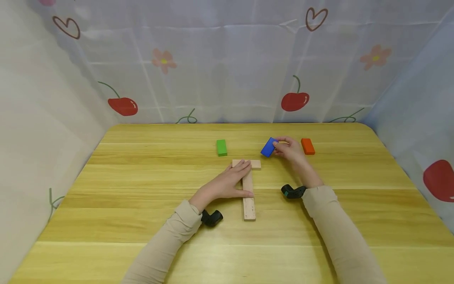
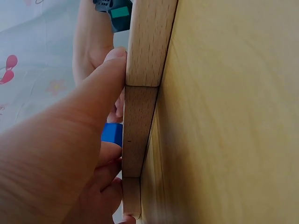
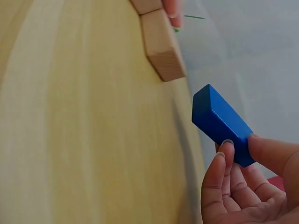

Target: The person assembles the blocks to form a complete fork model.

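Note:
My right hand [image 1: 289, 150] pinches a blue block [image 1: 269, 147] between thumb and fingers, tilted; in the right wrist view the blue block [image 3: 222, 123] is held off the table. My left hand [image 1: 228, 181] lies flat over plain wooden blocks [image 1: 247, 181], its thumb on the upright row and its fingers at the crosspiece. These wooden blocks form a T on the table, with the crosspiece [image 1: 256, 165] at the far end. The left wrist view shows the row of wooden blocks [image 2: 140, 126] end to end, partly behind the left hand [image 2: 88, 140].
A green block [image 1: 221, 148] lies beyond the crosspiece to the left. An orange-red block [image 1: 307, 146] rests just right of the right hand. Behind the wooden table [image 1: 124, 173] hangs a patterned curtain [image 1: 220, 71]. Each wrist wears a black camera.

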Demonstrator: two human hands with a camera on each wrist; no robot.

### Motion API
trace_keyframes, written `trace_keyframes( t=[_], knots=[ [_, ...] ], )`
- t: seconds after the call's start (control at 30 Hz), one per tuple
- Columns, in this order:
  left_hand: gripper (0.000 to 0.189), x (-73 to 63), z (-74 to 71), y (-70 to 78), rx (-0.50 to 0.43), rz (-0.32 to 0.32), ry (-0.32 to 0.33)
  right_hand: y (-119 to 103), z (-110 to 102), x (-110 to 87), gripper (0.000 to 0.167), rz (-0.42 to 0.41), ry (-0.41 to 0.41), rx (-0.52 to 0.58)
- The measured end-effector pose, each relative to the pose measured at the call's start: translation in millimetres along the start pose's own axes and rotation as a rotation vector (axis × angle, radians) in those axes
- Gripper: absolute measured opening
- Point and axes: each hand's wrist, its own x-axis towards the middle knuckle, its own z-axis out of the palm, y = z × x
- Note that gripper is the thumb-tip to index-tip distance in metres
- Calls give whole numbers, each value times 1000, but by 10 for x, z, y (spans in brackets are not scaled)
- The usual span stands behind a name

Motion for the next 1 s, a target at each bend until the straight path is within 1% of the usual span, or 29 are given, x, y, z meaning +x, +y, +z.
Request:
trace_keyframes(
  t=[0.1, 0.2, 0.53, 0.8, 1.0],
  knots=[
    [95, 2, 4, 0, -3, -1, 2, 28, 69, 29, 40, -4, -33, -24],
    [94, 1, 0, 5, -5, -1, 1, 49, 107, 51, 37, -25, -50, -67],
    [94, 4, -7, 18, 2, -14, -4, 42, 175, 76, 32, -33, -61, -258],
    [94, -2, -9, 23, -10, -20, -10, 33, 216, 91, 32, -47, -76, -340],
    [94, -1, -4, 23, -12, -23, -9, 13, 253, 131, 30, -39, -81, -446]
  ],
)
